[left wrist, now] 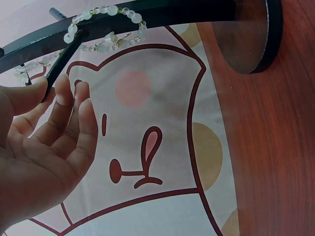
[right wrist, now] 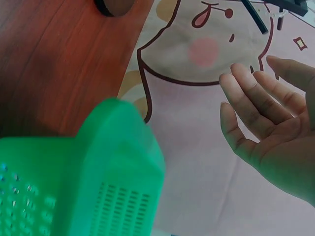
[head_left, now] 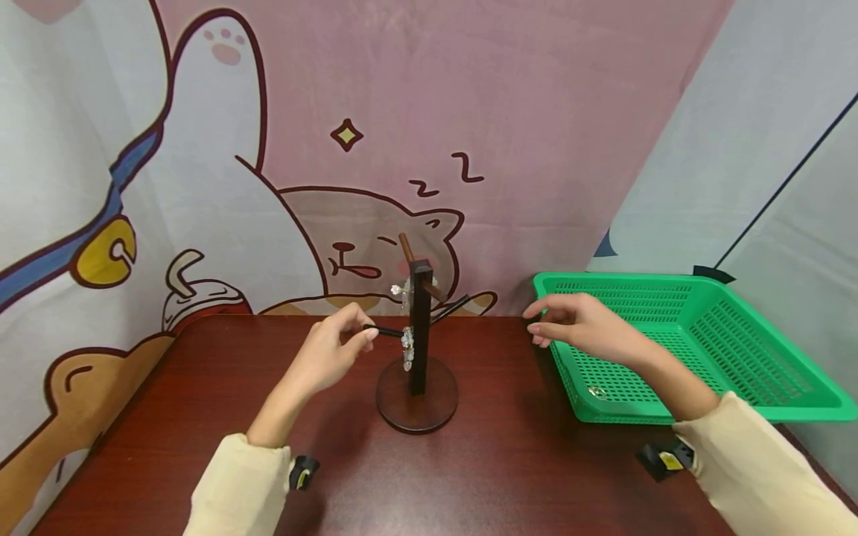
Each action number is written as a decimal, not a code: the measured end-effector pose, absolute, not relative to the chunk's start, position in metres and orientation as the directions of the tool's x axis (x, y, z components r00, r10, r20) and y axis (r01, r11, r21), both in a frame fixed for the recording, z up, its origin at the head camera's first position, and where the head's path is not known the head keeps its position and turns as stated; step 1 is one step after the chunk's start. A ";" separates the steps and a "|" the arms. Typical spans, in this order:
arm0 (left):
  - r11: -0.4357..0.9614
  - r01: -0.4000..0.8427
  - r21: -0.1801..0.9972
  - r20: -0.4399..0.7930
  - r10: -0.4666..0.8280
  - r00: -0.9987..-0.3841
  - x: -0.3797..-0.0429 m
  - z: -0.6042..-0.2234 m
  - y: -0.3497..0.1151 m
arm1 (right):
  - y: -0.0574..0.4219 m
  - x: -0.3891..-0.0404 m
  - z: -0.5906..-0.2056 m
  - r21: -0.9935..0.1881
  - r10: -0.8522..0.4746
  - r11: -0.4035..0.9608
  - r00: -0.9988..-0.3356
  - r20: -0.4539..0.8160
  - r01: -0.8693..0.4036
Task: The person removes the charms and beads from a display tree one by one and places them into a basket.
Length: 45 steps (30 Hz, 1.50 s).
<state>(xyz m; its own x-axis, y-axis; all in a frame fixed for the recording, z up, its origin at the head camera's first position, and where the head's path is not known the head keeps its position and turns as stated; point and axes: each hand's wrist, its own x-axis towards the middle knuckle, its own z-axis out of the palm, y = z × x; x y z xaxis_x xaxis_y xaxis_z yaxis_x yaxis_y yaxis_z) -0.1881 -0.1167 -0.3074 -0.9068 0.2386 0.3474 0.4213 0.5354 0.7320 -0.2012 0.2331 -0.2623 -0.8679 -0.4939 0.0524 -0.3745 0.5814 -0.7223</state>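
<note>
A dark wooden jewelry stand (head_left: 420, 335) stands upright on a round base, with pegs sticking out at different heights. My left hand (head_left: 335, 346) pinches the outer end of its lower left peg (head_left: 385, 330) between thumb and fingers. A beaded bracelet (left wrist: 106, 11) of pale, clear and greenish beads hangs on that peg, close to the post. Higher on the stand, another beaded piece (head_left: 400, 290) hangs, partly hidden by the post. Right of the stand, my right hand (head_left: 579, 324) hovers by the basket's left rim, fingers loosely bent and holding nothing.
A green plastic basket (head_left: 764, 413) with perforated walls sits on the right of the dark red table (head_left: 509, 476). Inside it, near the front left corner, lies a small shiny bracelet-like piece (head_left: 596, 392). A cartoon-printed cloth (head_left: 536, 112) hangs behind the table.
</note>
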 end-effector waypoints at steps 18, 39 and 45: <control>0.528 0.421 0.738 0.351 0.233 -0.907 -0.188 -0.308 -0.116 | 0.185 -0.226 -0.266 -0.730 -0.555 0.524 -0.826 0.099 -0.439; 0.534 0.416 0.736 0.347 0.231 -0.909 -0.187 -0.308 -0.116 | 0.157 -0.237 -0.271 -0.725 -0.558 0.486 -0.812 0.172 -0.488; 0.553 0.416 0.721 0.352 0.225 -0.909 -0.187 -0.306 -0.116 | 0.157 -0.238 -0.275 -0.729 -0.549 0.473 -0.812 0.196 -0.495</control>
<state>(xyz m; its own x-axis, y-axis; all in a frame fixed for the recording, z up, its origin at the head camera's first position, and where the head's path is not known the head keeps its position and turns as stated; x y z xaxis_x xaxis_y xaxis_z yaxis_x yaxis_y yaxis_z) -0.1866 -0.1157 -0.3064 -0.9086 0.2252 0.3519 0.4165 0.5533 0.7214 -0.2376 0.1568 -0.2752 -0.8124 -0.5492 0.1957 -0.4953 0.4731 -0.7286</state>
